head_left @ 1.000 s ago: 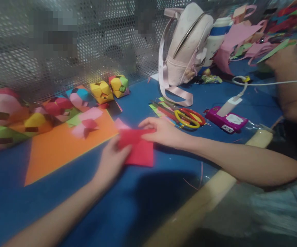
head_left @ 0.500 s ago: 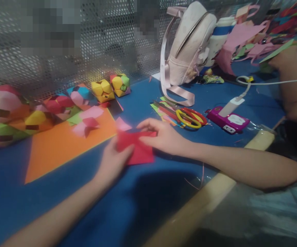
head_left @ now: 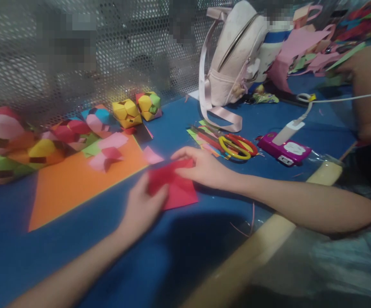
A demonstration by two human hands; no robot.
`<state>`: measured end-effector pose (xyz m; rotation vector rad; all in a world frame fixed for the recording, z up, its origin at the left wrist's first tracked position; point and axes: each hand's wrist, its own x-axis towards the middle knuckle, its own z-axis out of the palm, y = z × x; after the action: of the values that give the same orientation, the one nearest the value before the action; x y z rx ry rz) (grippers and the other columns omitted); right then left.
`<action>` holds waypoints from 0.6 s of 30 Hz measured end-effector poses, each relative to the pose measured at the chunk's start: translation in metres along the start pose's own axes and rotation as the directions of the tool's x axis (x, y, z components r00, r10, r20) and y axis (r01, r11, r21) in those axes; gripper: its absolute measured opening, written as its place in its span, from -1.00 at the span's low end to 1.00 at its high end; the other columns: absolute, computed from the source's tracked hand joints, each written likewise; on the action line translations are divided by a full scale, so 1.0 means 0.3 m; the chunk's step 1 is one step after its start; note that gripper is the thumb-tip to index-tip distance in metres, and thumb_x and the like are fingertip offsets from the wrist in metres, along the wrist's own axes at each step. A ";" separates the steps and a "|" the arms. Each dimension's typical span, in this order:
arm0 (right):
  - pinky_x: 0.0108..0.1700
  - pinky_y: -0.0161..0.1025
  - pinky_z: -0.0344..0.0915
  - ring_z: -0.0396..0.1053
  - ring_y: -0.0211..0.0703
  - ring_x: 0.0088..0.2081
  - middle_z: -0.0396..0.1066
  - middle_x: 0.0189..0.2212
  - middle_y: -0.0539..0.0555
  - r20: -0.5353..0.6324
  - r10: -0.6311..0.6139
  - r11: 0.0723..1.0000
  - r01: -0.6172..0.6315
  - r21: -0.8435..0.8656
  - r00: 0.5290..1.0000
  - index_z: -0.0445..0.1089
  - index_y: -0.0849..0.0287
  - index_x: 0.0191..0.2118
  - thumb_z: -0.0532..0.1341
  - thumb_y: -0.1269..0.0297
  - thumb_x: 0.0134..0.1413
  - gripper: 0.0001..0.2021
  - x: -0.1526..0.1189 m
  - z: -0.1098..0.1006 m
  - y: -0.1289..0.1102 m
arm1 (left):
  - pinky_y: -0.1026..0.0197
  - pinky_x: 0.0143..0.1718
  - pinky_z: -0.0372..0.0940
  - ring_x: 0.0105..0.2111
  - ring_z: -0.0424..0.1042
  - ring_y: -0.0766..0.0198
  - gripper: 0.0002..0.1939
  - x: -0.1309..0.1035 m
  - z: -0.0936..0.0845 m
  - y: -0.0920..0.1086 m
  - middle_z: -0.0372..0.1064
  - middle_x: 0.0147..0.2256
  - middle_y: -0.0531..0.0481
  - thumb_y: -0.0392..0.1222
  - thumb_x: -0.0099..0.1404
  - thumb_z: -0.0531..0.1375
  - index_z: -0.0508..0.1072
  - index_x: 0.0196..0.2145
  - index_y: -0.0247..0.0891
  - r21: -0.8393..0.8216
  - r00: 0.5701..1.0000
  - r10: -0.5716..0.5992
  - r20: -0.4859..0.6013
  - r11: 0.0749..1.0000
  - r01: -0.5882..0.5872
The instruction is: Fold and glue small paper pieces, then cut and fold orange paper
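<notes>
Between my two hands is a sheet of red paper (head_left: 180, 191), held low over the blue table (head_left: 114, 261). My left hand (head_left: 145, 199) grips its left side, the thumb on top and the fingers hidden behind. At the upper right edge, my right hand (head_left: 201, 167) pinches the paper between thumb and fingers. Just beyond the sheet lies a small pink paper piece (head_left: 152, 155). To the left is an orange sheet (head_left: 72, 190) with a folded pink paper piece (head_left: 108, 156) on it.
Folded paper balls (head_left: 126, 113) line the mesh panel (head_left: 124, 55). Scissors (head_left: 236, 147) lie on paper scraps, beside a purple power strip (head_left: 284, 148) with a plugged-in charger. Behind stands a pale backpack (head_left: 236, 55). At right, another person's hand (head_left: 361, 64) holds green paper.
The red paper has turned slightly in my hands, its lower right corner now reaching further right and down. Both hands keep their hold.
</notes>
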<state>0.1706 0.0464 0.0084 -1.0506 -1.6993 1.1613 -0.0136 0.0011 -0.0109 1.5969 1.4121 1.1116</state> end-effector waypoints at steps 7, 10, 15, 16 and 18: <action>-0.37 -0.31 0.23 0.26 -0.32 -0.44 0.34 -0.41 -0.07 -0.039 0.126 0.976 -0.117 0.182 0.991 0.31 0.18 -0.20 0.26 0.37 -0.10 -0.74 0.000 0.014 -0.008 | 0.08 -0.12 0.32 -0.17 0.46 0.08 -0.64 0.011 0.002 -0.001 0.48 -0.14 -0.09 -0.10 0.14 0.27 0.44 -0.11 -0.27 -0.124 0.997 -0.072 -0.040 0.990 0.066; -0.33 -0.32 0.26 0.33 -0.30 -0.39 0.35 -0.42 -0.06 -0.013 0.212 0.918 -0.195 0.344 0.977 0.28 0.17 -0.26 0.22 0.42 -0.11 -0.78 0.003 0.027 -0.004 | 0.05 -0.11 0.32 -0.16 0.45 0.06 -0.64 0.018 -0.003 -0.008 0.48 -0.13 -0.11 -0.10 0.14 0.26 0.44 -0.11 -0.28 -0.133 0.995 -0.081 -0.059 0.988 0.072; -0.32 -0.33 0.31 0.38 -0.30 -0.37 0.40 -0.41 -0.06 -0.014 0.217 0.916 -0.198 0.348 0.976 0.28 0.16 -0.30 0.17 0.51 -0.13 -0.79 0.003 0.040 0.001 | 0.07 -0.14 0.33 -0.17 0.46 0.07 -0.63 0.017 -0.007 -0.028 0.47 -0.12 -0.11 -0.07 0.17 0.26 0.43 -0.09 -0.26 -0.128 0.996 -0.081 -0.036 0.989 0.076; -0.30 -0.33 0.32 0.39 -0.29 -0.35 0.40 -0.40 -0.05 -0.024 0.187 0.932 -0.170 0.321 0.982 0.28 0.15 -0.29 0.17 0.51 -0.13 -0.79 0.002 0.041 0.002 | 0.07 -0.15 0.33 -0.18 0.46 0.07 -0.63 0.016 -0.008 -0.031 0.48 -0.12 -0.11 -0.07 0.17 0.26 0.43 -0.09 -0.26 -0.123 0.996 -0.086 -0.033 0.989 0.081; -0.26 -0.32 0.33 0.39 -0.29 -0.31 0.41 -0.37 -0.05 -0.046 0.104 0.960 -0.089 0.267 0.993 0.27 0.15 -0.28 0.18 0.49 -0.12 -0.79 -0.003 0.042 0.003 | 0.08 -0.17 0.33 -0.20 0.46 0.08 -0.64 0.017 -0.008 -0.032 0.48 -0.13 -0.11 -0.05 0.18 0.26 0.42 -0.10 -0.26 -0.109 0.995 -0.090 -0.035 0.990 0.086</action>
<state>0.1595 0.0421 0.0044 -0.9983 -1.4131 1.3635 -0.0193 0.0073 -0.0181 1.4310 1.4102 1.1530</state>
